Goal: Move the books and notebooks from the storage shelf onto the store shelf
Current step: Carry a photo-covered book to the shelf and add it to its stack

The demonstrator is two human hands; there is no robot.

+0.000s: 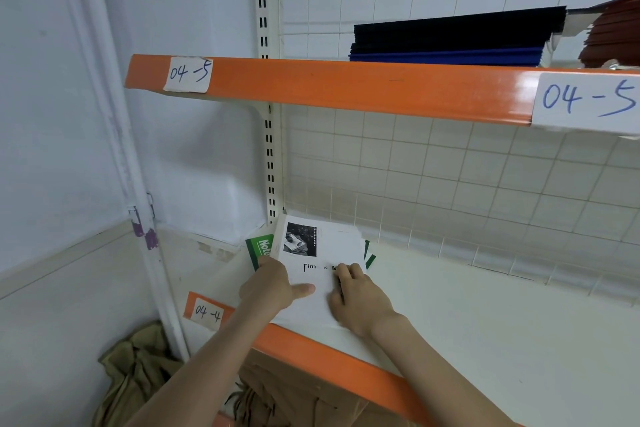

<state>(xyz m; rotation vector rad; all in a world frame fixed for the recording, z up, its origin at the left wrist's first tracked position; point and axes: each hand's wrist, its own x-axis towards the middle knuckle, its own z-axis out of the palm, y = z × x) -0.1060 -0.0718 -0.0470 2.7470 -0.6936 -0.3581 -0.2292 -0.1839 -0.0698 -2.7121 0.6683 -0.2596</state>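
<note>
A stack of white-covered books (320, 274) lies at the left end of the lower shelf (485, 315), on top of green notebooks (259, 251). The left hand (273, 286) grips the stack's left edge, thumb flat on the cover. The right hand (356, 295) rests on the cover with fingers curled. Dark blue notebooks (450, 38) sit on the upper shelf (346, 87), far right.

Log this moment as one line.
left hand: grips white book stack | right hand: rests on it | green notebooks: underneath
</note>
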